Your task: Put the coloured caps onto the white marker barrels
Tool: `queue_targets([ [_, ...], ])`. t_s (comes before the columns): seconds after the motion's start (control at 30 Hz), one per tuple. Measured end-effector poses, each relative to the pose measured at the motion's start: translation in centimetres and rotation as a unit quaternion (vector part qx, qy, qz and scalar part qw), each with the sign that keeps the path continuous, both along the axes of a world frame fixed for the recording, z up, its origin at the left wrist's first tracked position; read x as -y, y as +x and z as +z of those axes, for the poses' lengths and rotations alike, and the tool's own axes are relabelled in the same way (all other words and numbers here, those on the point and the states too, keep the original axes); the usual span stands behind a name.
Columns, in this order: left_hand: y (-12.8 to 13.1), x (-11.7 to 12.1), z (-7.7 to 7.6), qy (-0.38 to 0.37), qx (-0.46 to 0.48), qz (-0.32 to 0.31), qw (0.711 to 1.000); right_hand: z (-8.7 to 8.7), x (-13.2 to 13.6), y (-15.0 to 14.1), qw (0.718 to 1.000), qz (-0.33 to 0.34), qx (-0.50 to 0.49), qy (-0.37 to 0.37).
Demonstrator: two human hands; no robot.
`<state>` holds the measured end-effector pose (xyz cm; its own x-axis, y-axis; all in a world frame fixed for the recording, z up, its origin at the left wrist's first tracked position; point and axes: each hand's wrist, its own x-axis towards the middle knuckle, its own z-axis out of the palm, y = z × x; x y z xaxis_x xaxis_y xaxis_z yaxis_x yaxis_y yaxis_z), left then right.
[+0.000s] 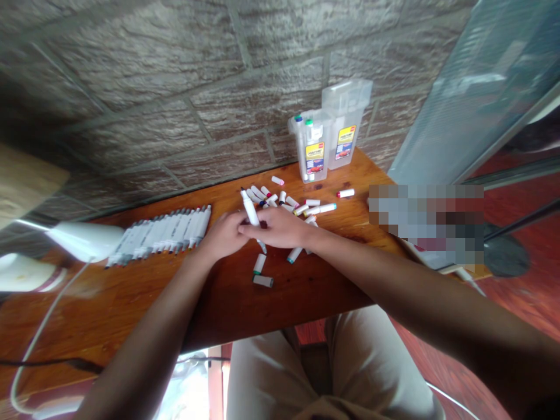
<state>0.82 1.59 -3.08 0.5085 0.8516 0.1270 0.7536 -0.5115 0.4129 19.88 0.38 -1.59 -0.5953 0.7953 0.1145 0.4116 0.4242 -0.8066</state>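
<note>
Over the middle of the table, my two hands meet around a white marker [249,205]. Its upper end shows a dark tip with no cap on it, and its lower end pokes out beneath my fingers. My right hand [286,226] is closed on it, thumb across the barrel. From the other side, my left hand [224,234] is closed against the same marker; its fingertips are partly hidden. Loose white caps [312,202] with coloured ends lie scattered behind and beside my hands. Nearer me rest a green-ended cap [259,264] and another cap [263,281].
A row of white markers [160,233] lies side by side at left. Against the stone wall stand a clear plastic case [314,154] with a few markers inside and a second clear case [347,137]. A white lamp-like object [85,240] and cable are far left.
</note>
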Motion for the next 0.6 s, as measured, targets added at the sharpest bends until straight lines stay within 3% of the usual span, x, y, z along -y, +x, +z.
queue_targets([
  [0.6, 0.03, 0.2, 0.54, -0.021, -0.006, -0.007, 1.0, -0.04, 0.24, -0.3, 0.999, 0.018, 0.017, 0.039],
])
